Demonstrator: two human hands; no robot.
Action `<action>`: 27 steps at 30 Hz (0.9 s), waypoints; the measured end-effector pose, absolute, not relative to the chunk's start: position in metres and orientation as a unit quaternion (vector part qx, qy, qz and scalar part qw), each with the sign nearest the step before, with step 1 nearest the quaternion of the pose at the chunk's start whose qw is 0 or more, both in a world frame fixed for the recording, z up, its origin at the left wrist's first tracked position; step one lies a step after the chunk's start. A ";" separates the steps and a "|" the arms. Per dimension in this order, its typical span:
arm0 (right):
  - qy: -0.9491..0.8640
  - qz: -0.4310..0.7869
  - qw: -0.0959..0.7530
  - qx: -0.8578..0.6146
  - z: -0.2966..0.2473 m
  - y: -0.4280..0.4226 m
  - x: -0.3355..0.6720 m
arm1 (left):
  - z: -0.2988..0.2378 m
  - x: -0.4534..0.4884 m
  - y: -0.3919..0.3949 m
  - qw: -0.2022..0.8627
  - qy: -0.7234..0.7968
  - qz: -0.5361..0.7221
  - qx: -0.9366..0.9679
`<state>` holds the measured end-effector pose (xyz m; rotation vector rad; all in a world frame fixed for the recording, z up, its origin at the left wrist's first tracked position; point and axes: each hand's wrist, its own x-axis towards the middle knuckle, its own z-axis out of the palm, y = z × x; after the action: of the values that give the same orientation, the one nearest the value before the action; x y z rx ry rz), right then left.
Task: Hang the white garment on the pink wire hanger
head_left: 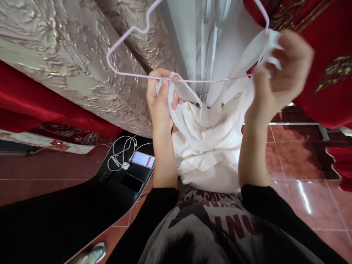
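Note:
A white garment [209, 143] hangs bunched in front of my chest. A thin pale pink hanger [129, 33] is held up above it, its lower bar running across between my hands. My left hand [161, 97] is closed around a fold of the white garment and the hanger's lower bar. My right hand [280, 73] is raised higher, fingers curled on a strap of the garment near the hanger's right shoulder; it is slightly blurred.
A gold-patterned curtain [68, 62] and red cloth [324, 55] hang ahead. On a black surface [82, 205] at lower left lie a lit phone [143, 160], a dark phone [131, 182] and a white cable [121, 156]. Red glossy floor tiles [297, 161] spread right.

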<state>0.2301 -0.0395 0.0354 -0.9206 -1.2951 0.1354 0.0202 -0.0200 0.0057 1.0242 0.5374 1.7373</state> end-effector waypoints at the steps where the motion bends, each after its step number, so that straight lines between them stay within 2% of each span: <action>1: -0.519 0.037 0.733 -0.437 0.027 -0.039 0.240 | 0.005 0.023 -0.021 0.494 0.231 0.725 0.421; 3: -0.452 0.097 0.750 -0.473 0.007 -0.037 0.255 | 0.003 0.028 -0.023 0.477 0.251 0.730 0.420; 5: -0.447 0.237 0.715 -0.483 -0.012 -0.033 0.261 | 0.001 0.032 -0.024 0.469 0.260 0.731 0.422; 7: -0.452 0.297 0.684 -0.490 -0.025 -0.029 0.259 | 0.000 0.036 -0.025 0.463 0.259 0.734 0.425; 11: -0.418 0.255 0.720 -0.491 -0.035 -0.022 0.255 | 0.000 0.041 -0.030 0.461 0.260 0.736 0.422; 17: -0.358 0.298 0.701 -0.540 -0.042 -0.020 0.266 | -0.005 0.043 -0.029 0.473 0.250 0.735 0.416; 27: -0.401 0.240 0.754 -0.461 -0.025 -0.028 0.253 | 0.003 0.046 -0.036 0.486 0.284 0.719 0.407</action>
<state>0.2530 -0.0280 -0.0246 -1.0068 -0.8759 0.5237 0.0461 -0.0363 0.0034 0.9907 0.6920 1.7496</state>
